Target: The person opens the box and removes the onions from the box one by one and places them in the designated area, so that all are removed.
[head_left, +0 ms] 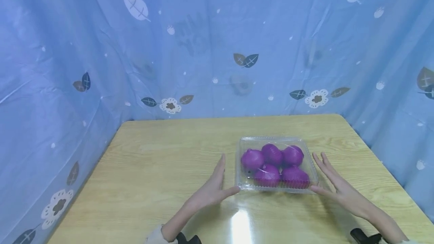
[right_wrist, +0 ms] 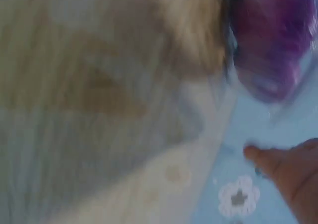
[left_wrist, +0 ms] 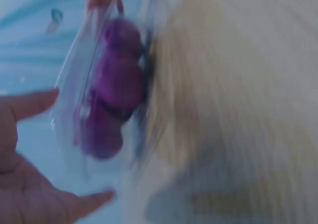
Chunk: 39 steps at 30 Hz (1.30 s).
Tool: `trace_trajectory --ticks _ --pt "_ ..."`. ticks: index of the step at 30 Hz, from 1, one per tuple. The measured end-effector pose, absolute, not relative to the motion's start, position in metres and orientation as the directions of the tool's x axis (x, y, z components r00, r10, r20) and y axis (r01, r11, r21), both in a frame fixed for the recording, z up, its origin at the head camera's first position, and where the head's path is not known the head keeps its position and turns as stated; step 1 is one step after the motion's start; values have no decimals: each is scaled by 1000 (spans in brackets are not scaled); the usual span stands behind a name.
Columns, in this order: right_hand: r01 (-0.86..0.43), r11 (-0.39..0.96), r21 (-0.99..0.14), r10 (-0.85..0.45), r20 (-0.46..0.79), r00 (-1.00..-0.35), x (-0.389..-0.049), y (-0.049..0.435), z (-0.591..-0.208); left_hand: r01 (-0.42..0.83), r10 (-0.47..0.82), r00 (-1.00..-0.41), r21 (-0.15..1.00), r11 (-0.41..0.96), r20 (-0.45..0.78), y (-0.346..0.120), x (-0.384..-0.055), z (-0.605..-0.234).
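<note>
A clear plastic box (head_left: 242, 184) with its lid down stands on the right half of the table. Through it show several round purple onions (head_left: 271, 154), some with a small nub on top. My left hand (head_left: 211, 191) is at the box's left side, fingers straight and thumb tip right at the near left corner. At the opposite side my right hand (head_left: 342, 193) has its fingers extended and spread, the thumb tip by the near right corner. Neither hand is curled round anything. Both wrist views are blurred, showing the onions (left_wrist: 118, 80) through the box wall.
The light wooden table (head_left: 152, 161) has rounded far corners and a bright light reflection near its front. Blue curtains (head_left: 210, 48) with leaf and flower prints hang behind it and along both sides. A dark strap (head_left: 364, 236) is on the right wrist, another on the left.
</note>
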State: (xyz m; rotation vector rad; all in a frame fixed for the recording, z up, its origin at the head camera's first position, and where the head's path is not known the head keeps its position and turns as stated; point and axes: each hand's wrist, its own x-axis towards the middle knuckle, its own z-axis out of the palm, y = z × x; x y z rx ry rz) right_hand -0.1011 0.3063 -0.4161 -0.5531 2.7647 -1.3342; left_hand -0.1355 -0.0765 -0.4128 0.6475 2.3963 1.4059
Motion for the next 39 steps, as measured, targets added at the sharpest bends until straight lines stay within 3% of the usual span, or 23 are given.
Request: trace_trajectory --ticks 7,12,23,31,35,39 --pt "-254 533 -807 -289 108 -951 -105 294 -420 131 460 -888 962 239 7 -61 -138 -421" --pt "-185 497 -848 -245 67 -967 -103 294 -422 24 414 -909 985 173 -51 -55 -138 -423" --pt "115 418 -901 -78 -162 -984 -98 288 -420 -110 378 -918 993 48 -120 -54 -132 -426" --pt "176 381 -908 -21 -198 -980 -98 289 -421 -200 333 -928 977 -79 -164 -51 -130 -433" --pt "191 436 -879 46 -190 -981 -95 286 -421 -185 334 -931 980 -77 -149 -52 -129 -433" --pt "158 365 -918 102 -129 -986 -93 282 -422 -154 343 -932 986 -69 -122 -52 -129 -433"
